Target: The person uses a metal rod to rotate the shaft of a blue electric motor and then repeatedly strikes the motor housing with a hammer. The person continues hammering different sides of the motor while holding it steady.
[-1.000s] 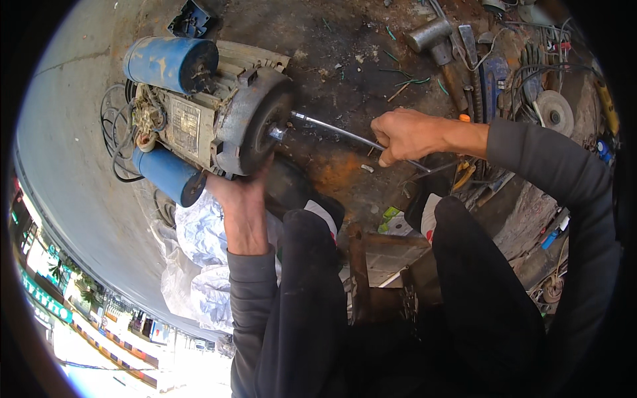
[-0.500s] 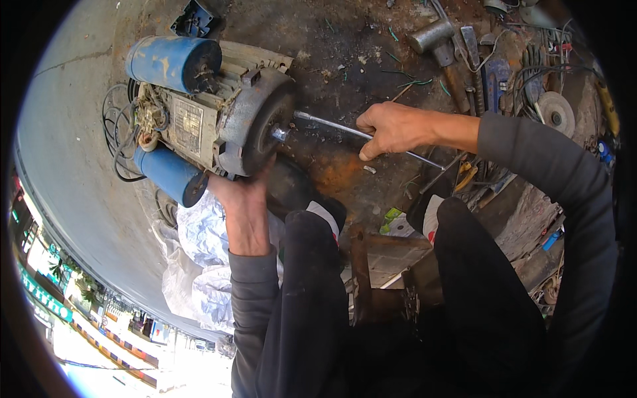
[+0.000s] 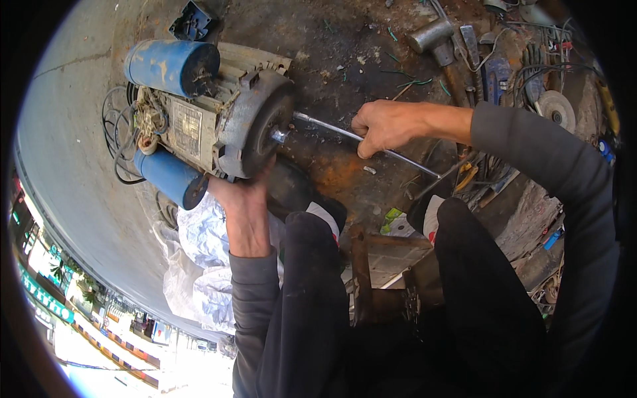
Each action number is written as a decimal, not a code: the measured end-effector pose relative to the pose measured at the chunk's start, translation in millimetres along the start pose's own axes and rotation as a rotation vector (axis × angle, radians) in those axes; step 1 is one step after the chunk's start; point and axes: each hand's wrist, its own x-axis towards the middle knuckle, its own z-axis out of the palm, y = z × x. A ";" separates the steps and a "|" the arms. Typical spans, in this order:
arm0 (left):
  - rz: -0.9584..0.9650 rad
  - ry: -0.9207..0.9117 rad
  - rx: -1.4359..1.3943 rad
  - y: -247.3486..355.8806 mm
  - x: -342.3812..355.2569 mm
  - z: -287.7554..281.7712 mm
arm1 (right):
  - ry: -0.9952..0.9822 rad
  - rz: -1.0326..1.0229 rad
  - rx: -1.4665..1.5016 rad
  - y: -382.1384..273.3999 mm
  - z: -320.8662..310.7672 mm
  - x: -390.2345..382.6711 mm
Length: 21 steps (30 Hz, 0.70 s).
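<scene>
A dusty electric motor with an upper blue cylinder and a lower blue cylinder lies at upper left, loose cables beside it. My left hand grips it from below near the dark end cover; its fingertips are partly hidden. A short shiny shaft pokes from the cover. My right hand is closed around the long rod of a chrome T-handled wrench, whose far tip is at the cover, just above the shaft; whether it touches, I cannot tell.
A hammer, a grinding disc and assorted tools and cables lie on the stained floor at right. Crumpled white sacks are beside my left leg. A blue box sits behind the motor; a rusty metal frame stands between my knees.
My right hand has shifted left and slightly upward along with the wrench. My left hand and the motor have hardly moved.
</scene>
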 end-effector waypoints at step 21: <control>0.195 -0.203 -0.154 -49.3 48.8 -36.9 | 0.155 0.193 0.656 51.8 71.2 -40.6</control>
